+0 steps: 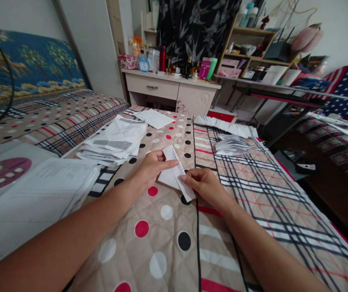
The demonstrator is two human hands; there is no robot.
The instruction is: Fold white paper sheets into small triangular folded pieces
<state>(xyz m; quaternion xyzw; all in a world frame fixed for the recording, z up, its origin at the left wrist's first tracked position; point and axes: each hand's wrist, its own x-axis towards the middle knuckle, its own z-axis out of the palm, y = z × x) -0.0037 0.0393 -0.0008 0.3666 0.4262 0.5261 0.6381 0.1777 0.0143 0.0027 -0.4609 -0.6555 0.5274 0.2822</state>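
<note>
Between my two hands is a partly folded sheet of white paper [174, 172] with printed lines on one strip, held just above the spotted bedspread. My left hand [154, 167] pinches its upper left part, thumb on top. Lower down on the right side, my right hand [202, 182] grips the folded edge between thumb and fingers. To the left of my left hand lies a thick pile of printed papers [116, 138]. Off to the right of my hands rest a stack of folded paper pieces [231, 145] and a long row of folded papers [225, 125].
A single white sheet [154, 118] lies at the far side of the bedspread [166, 211]. Lined papers [40, 190] are at the left. Beyond the bed stands a white dresser [152, 86] with bottles and a blue clock [144, 64]. A shelf desk [283, 85] is at the right.
</note>
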